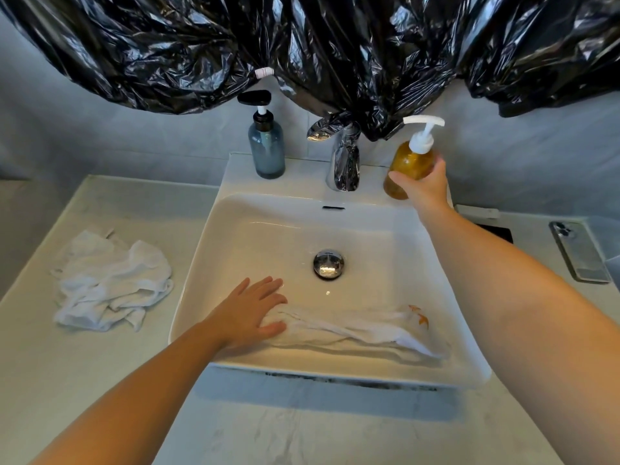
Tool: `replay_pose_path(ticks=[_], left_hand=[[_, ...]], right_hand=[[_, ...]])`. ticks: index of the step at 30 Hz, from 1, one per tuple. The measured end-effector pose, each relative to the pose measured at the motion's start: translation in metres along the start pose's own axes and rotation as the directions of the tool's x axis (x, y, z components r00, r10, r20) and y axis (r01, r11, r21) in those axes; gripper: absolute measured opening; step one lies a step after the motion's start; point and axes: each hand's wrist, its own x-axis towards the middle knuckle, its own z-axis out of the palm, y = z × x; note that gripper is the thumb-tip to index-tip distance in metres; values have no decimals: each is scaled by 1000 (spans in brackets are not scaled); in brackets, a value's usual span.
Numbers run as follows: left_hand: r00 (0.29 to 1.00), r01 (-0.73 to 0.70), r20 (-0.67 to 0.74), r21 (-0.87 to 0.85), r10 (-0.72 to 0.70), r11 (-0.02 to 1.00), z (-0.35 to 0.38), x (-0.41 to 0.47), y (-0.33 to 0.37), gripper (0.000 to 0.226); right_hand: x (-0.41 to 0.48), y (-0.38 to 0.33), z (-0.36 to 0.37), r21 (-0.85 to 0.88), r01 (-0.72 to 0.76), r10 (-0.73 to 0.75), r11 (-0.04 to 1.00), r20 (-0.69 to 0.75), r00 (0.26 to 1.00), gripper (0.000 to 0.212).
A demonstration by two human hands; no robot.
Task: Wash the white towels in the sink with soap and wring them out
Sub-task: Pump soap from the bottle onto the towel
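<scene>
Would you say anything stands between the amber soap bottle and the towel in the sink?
Nothing visible does: only bare basin lies between the amber soap bottle, in the right hand, and the towel.

Your left hand [255, 308] lies flat on the white towel [349, 330] in the sink [235, 223]. Your right hand [424, 186] grips the amber soap bottle [407, 162] on the sink's back ledge, beside the faucet [344, 162]. Second crumpled towel [110, 280] on the bench [100, 380], left of sink.

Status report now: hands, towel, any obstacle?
Left hand flat on white towel in white square sink. Right hand grips amber pump bottle. Crumpled white towel on counter. Nothing blocks.
</scene>
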Motion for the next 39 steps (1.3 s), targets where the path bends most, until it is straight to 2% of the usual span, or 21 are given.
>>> replay_pose_path(ticks=[3,8,13,17,21,23,26,28,29,31,33,36,39], left_hand=[[1000,-6,-17,-9,6,1000,0,1,-2,57],[1000,-7,-13,-7,7,1000,-2,1,0,71],[1000,9,-12,-17,-9,1000,-3,1,2,54],[999,20,-34,-44,-22,999,-3,-1,5,52],[997,82,16,-90,-81,992,-7,-3,9,56],[992,125,6,-192,-126,973,-18,-6,15,52],[952,46,-244,-489,-187,871,-50,-10,36,26],[872,-15,-389,-628,-298,778,-77,-10,52,5],[829,-40,-425,-693,-363,720,-89,-8,56,4],[771,-78,-423,-805,-476,589,-110,-1,65,14],[757,-99,-378,-873,-532,478,-125,7,73,18],[792,-98,-311,-914,-526,393,-135,18,84,25],[829,-39,-216,-943,-516,332,-137,24,84,30]], right_hand=[[7,0,7,20,-6,6,1000,16,1000,93],[9,3,9,20,5,-5,1000,-1,1000,88],[-12,6,1,27,9,-8,1000,-35,999,82],[-57,16,-17,44,4,-2,999,-47,999,80],[-116,25,-36,-85,82,-78,993,53,996,78],[-143,25,-42,-184,136,-114,974,122,986,77],[-172,22,-42,-310,223,-144,924,257,956,78],[-185,19,-36,-390,278,-139,878,347,928,77],[-190,18,-32,-431,311,-139,847,386,912,77],[-198,16,-21,-530,405,-157,745,450,879,77],[-204,14,-9,-609,501,-200,615,493,847,78],[-210,12,8,-678,577,-257,456,520,814,76],[-213,11,19,-708,606,-297,364,529,795,75]])
